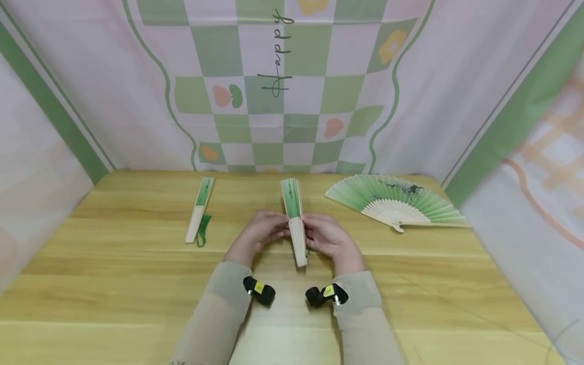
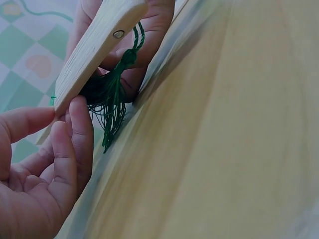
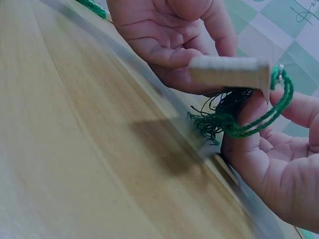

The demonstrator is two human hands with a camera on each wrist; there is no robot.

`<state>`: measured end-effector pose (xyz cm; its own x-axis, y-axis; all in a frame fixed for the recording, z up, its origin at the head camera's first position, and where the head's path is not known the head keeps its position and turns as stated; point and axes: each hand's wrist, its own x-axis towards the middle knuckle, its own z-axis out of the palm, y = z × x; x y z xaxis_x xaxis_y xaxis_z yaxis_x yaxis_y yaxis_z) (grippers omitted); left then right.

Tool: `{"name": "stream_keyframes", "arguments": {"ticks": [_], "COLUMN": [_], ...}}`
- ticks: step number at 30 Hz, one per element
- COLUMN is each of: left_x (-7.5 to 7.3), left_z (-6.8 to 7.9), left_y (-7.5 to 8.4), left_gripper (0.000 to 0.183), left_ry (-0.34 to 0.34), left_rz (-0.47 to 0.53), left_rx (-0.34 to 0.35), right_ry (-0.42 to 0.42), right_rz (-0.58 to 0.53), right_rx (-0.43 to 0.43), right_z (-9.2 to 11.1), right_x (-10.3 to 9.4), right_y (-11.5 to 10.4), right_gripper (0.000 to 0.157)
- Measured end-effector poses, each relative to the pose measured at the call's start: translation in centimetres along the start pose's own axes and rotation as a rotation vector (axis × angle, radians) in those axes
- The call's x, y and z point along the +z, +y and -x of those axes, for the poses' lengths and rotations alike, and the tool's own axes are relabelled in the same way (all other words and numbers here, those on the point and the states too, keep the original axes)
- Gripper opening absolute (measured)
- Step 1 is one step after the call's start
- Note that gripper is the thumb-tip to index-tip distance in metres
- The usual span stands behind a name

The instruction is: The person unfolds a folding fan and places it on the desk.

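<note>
Both hands hold a folded green-and-cream folding fan [image 1: 298, 235] upright-tilted above the middle of the table. My left hand [image 1: 266, 228] pinches its left side between thumb and fingers. On the opposite side, my right hand [image 1: 326, 234] grips it too. From the fan's riveted end hangs a green tassel [image 2: 115, 87] on a looped cord, seen in both wrist views below the sticks. In the right wrist view the fan's pale end [image 3: 227, 72] points toward the camera.
A second folded fan [image 1: 199, 210] with a green tassel [image 1: 203, 230] lies on the wooden table [image 1: 114, 284] at left. An opened green fan [image 1: 394, 200] lies at right. A checkered cloth [image 1: 264, 126] hangs behind the table.
</note>
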<state>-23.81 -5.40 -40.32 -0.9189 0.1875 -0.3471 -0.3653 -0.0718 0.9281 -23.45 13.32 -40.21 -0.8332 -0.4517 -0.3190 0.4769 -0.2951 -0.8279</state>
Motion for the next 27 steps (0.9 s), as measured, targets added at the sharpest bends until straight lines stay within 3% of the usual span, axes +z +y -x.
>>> {"name": "stream_keyframes", "arguments": {"ticks": [27], "left_x": [-0.63], "left_z": [-0.37], "left_y": [-0.10], "left_gripper": [0.026], "left_ry": [0.073], "left_rz": [0.075], "left_rx": [-0.005], "right_ry": [0.217], "right_rz": [-0.059], "right_rx": [-0.039], "right_z": [-0.49], "right_x": [0.62], "right_y": [-0.38], "right_gripper": [0.010]}}
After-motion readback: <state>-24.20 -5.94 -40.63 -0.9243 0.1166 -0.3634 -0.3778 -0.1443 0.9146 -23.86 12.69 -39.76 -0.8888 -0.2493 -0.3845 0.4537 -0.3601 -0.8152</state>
